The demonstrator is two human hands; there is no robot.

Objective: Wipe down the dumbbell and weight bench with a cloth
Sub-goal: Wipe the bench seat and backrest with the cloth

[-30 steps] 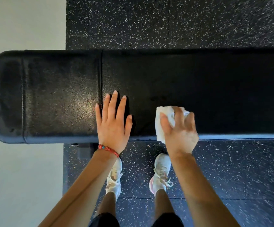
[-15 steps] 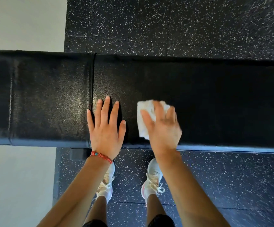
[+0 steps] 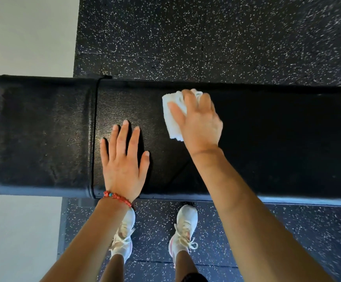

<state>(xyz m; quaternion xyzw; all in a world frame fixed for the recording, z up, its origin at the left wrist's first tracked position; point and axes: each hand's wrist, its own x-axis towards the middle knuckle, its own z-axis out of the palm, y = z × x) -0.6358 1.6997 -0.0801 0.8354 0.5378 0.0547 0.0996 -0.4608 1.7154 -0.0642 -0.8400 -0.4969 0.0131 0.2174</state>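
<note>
Head view: right hand [image 3: 199,121] gripping cloth [image 3: 172,117]

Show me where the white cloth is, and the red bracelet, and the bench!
white cloth [image 3: 170,110], head view, on its bare left part beside the thumb.
red bracelet [image 3: 116,197], head view, on the beads at the left wrist.
bench [image 3: 43,135], head view, on the bare pad left of the seam.
</note>
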